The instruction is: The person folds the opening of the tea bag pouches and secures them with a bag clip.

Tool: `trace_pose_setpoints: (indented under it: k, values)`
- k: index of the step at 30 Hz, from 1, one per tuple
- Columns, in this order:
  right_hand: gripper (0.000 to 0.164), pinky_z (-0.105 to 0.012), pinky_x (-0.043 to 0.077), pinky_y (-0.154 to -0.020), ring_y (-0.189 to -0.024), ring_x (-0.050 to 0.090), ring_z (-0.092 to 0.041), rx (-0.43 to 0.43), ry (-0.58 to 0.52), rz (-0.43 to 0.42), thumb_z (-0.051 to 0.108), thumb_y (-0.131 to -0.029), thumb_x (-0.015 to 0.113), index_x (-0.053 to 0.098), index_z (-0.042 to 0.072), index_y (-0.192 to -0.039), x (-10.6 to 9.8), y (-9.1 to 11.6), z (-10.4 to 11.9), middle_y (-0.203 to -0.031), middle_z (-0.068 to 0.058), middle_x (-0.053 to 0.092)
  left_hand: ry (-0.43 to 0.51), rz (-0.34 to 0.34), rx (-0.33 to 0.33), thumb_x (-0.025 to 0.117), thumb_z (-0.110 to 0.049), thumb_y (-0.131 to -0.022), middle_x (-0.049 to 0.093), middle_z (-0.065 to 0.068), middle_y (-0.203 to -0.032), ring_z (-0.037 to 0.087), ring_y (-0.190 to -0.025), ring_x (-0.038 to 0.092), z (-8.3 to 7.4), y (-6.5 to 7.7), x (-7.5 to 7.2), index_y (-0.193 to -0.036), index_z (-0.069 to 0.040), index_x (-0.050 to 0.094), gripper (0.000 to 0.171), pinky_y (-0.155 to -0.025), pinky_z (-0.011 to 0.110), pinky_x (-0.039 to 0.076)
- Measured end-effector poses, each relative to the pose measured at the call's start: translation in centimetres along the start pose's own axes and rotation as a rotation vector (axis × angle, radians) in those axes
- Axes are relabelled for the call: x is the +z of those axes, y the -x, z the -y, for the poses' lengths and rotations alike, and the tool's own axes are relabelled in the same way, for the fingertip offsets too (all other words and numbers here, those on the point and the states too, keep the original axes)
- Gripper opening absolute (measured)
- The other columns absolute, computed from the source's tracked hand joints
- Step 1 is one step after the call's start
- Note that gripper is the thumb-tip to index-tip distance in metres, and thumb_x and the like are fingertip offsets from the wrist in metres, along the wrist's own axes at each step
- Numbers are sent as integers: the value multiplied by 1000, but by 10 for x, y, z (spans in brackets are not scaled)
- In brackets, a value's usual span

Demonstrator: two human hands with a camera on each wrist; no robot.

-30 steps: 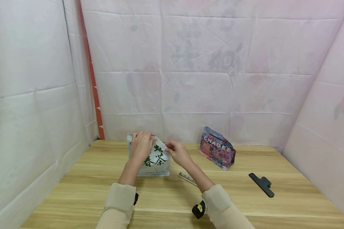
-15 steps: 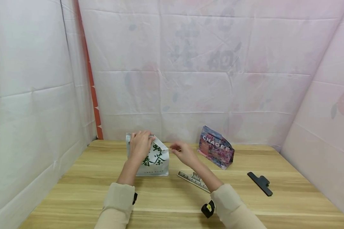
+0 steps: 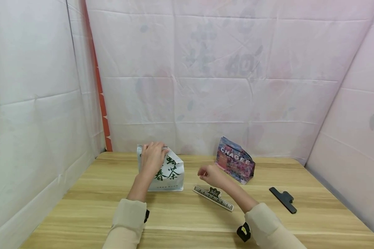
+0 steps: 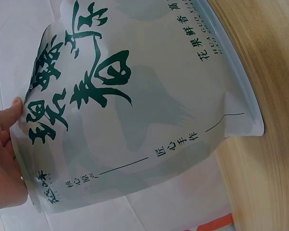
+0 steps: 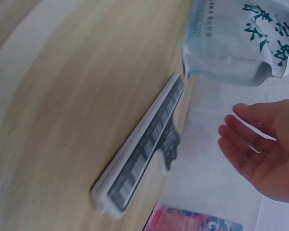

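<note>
A pale tea bag (image 3: 174, 180) with green brush lettering stands at the back left of the table, its right top corner folded down. Its top edge is gripped by my left hand (image 3: 153, 158); in the left wrist view the thumb lies on the front of the tea bag (image 4: 154, 110) and the other fingers go behind it. To the right of the bag, my right hand (image 3: 212, 175) is in the air with loosely bent fingers and holds nothing. Below it lies a bag clip (image 3: 213, 198) with a piano-key pattern and a dark handle, also in the right wrist view (image 5: 144, 149).
A colourful CHAGEE bag (image 3: 236, 160) stands at the back right, close behind my right hand. Further right, a black clip (image 3: 283, 200) lies on the wooden table (image 3: 174, 224). White cloth (image 3: 212, 86) hangs behind and on both sides.
My right hand has let go of the tea bag's folded corner and moved right and toward me, uncovering the piano-pattern clip. My left hand stays on the bag's top.
</note>
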State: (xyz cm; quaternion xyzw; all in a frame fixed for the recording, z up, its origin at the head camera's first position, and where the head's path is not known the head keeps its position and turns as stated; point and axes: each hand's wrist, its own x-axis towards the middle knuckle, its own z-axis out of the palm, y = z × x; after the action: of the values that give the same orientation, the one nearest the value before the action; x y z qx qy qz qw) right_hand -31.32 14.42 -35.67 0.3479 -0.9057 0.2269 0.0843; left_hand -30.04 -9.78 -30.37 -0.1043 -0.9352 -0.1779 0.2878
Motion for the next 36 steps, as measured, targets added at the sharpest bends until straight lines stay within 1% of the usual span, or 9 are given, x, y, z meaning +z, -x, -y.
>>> trace_pose_setpoints:
  k: [4, 6, 12, 15, 21, 24, 28, 32, 36]
  values:
    - [6, -27, 47, -58, -66, 59, -16, 1, 69, 82, -3, -79, 66, 66, -1, -85, -1, 13, -6, -75, -5, 63, -2, -1, 2, 60, -25, -90, 65, 3, -97, 21, -87, 53, 0, 1, -1, -97, -8, 64, 19, -86, 37, 33]
    - [7, -30, 48, -60, -68, 58, -18, 31, 102, 130, 0, -79, 67, 65, -2, -86, -2, 18, -8, -76, -7, 62, -4, -3, 3, 60, -25, -90, 65, 3, -97, 21, -87, 53, 0, 1, -1, -98, -8, 64, 19, -85, 38, 33]
    - [19, -38, 46, -68, -74, 55, -20, 306, 136, 291, 12, -81, 70, 60, 2, -94, -1, 26, -10, -80, -5, 58, 0, 2, -4, 60, -26, -90, 65, 2, -97, 21, -88, 53, 0, 1, -1, -98, -8, 64, 20, -86, 37, 33]
    - [19, -37, 44, -66, -71, 52, -16, 368, 163, 335, 18, -81, 71, 59, 6, -90, -1, 28, -10, -77, 0, 55, 0, 1, -7, 60, -26, -90, 65, 2, -97, 21, -88, 53, 1, 1, 0, -98, -8, 64, 20, -86, 37, 33]
    - [19, -33, 38, -60, -64, 43, -14, 346, 175, 337, 14, -80, 71, 53, 8, -79, 0, 27, -8, -70, 1, 48, -1, 1, -10, 60, -26, -90, 65, 2, -97, 21, -87, 53, 1, 0, 0, -98, -8, 64, 20, -86, 37, 33]
    - [21, -33, 38, -59, -64, 43, -16, 361, 139, 327, 10, -80, 71, 51, 7, -80, -2, 26, -7, -71, 0, 48, 3, 4, -7, 60, -26, -90, 65, 2, -97, 21, -87, 53, 1, 0, 0, -97, -8, 64, 20, -85, 37, 33]
    - [22, -37, 43, -63, -69, 50, -20, 379, 98, 322, 8, -78, 72, 52, 4, -88, -5, 24, -7, -77, -4, 53, 3, 9, -4, 59, -26, -90, 65, 2, -96, 21, -87, 53, 0, -1, 0, -97, -8, 64, 20, -85, 38, 33]
    - [19, -37, 47, -66, -73, 56, -20, 339, 78, 305, 7, -76, 74, 61, 0, -88, -7, 24, -9, -79, -4, 58, -1, 13, -9, 59, -26, -90, 65, 2, -97, 21, -87, 52, 0, -1, 0, -98, -8, 64, 20, -85, 38, 33]
    - [12, -33, 47, -61, -67, 55, -16, 264, 8, 252, 4, -74, 73, 64, 0, -82, -9, 24, -12, -74, -2, 58, -5, 10, -4, 60, -26, -90, 65, 2, -97, 21, -87, 53, 1, 0, 0, -98, -8, 64, 20, -85, 38, 33]
